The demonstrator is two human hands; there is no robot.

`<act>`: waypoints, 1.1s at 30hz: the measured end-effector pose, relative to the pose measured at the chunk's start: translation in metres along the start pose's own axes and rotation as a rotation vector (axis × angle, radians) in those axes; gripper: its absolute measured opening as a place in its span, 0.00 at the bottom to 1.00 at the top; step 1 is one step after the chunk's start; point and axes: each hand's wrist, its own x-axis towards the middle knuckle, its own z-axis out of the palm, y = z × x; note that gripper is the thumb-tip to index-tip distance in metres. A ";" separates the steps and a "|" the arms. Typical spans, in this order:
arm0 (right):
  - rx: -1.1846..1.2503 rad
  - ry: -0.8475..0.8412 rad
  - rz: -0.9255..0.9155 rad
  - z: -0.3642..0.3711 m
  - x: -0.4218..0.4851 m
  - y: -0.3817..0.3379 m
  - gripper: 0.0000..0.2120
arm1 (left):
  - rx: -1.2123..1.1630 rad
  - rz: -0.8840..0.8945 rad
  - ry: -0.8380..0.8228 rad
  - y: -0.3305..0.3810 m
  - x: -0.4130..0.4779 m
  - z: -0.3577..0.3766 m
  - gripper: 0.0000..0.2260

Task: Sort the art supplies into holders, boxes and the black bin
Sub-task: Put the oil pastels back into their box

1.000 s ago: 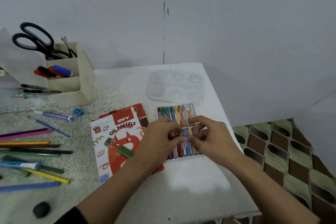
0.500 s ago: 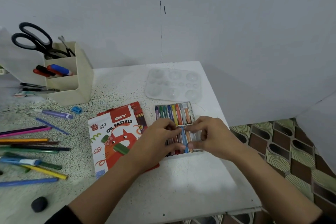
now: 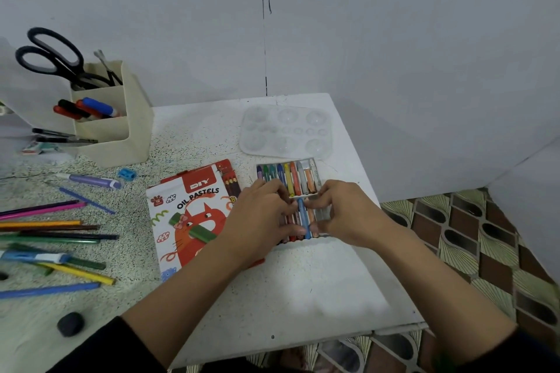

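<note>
Left hand [image 3: 263, 218] and right hand [image 3: 345, 212] meet, each pinching narrowly, thumb to forefinger, across the near row of paper-wrapped oil pastel sticks [image 3: 304, 218]. These sit in a clear plastic tray [image 3: 315, 162], beside a red-and-white cardboard pastel box [image 3: 188, 215]. Squeezing too hard could snap a soft stick. It could also tip the light tray off the white speckled table [image 3: 303, 281], whose right edge is near.

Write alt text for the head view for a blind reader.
A person's left hand and right hand meet over the lower row of an oil pastel tray on a white table, beside the oil pastels box. Coloured pencils lie loose at left, near a holder with scissors.
</note>
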 end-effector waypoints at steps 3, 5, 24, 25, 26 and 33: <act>-0.077 0.037 -0.017 -0.002 -0.001 -0.007 0.21 | -0.055 0.006 -0.007 -0.002 0.000 -0.004 0.25; -0.110 0.077 -0.046 -0.002 -0.004 -0.015 0.16 | -0.103 0.039 0.004 -0.007 -0.007 -0.009 0.23; 0.174 0.076 -0.521 0.130 0.046 -0.260 0.03 | -0.145 -0.425 0.370 -0.246 -0.263 -0.119 0.07; 0.172 0.068 -0.531 0.140 0.048 -0.275 0.03 | -0.120 -0.417 0.357 -0.261 -0.273 -0.121 0.07; 0.156 0.063 -0.543 0.151 0.049 -0.290 0.03 | -0.095 -0.401 0.341 -0.276 -0.281 -0.123 0.07; -0.166 0.107 -0.494 0.214 0.051 -0.352 0.09 | 0.011 -0.238 0.140 -0.337 -0.303 -0.123 0.07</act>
